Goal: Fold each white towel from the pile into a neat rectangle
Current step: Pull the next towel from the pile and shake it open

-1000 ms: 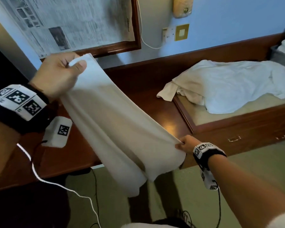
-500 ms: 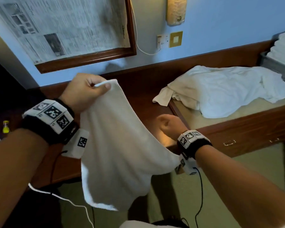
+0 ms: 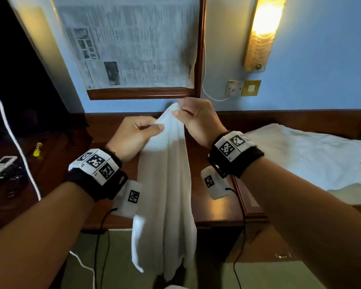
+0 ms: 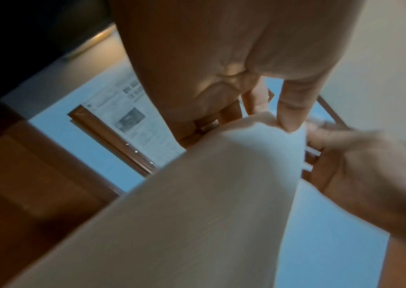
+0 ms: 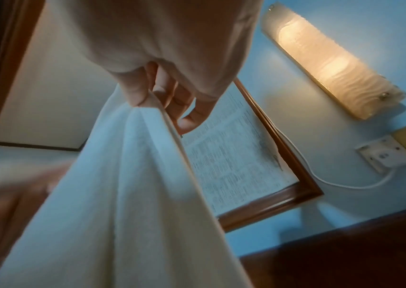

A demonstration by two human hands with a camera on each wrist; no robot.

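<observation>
The white towel point(image 3: 167, 184) is hung lengthwise, straight down from both hands, in front of the desk's point(image 3: 215, 209) near edge (its bottom hem below the desktop). Its top corners are pinched side by side: left hand point(image 3: 133, 136) slightly lower, right hand point(image 3: 198, 119) higher and farther. More towels point(image 3: 300, 155) are heaped at right.

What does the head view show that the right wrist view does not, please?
Only the head view shows the towel pile, both wrist bands and the held towel hanging below the desk edge. Only the right wrist view shows the right hand from beneath, its fingers pinching the towel's top edge. Both show the lit wall lamp and the framed newspaper.
</observation>
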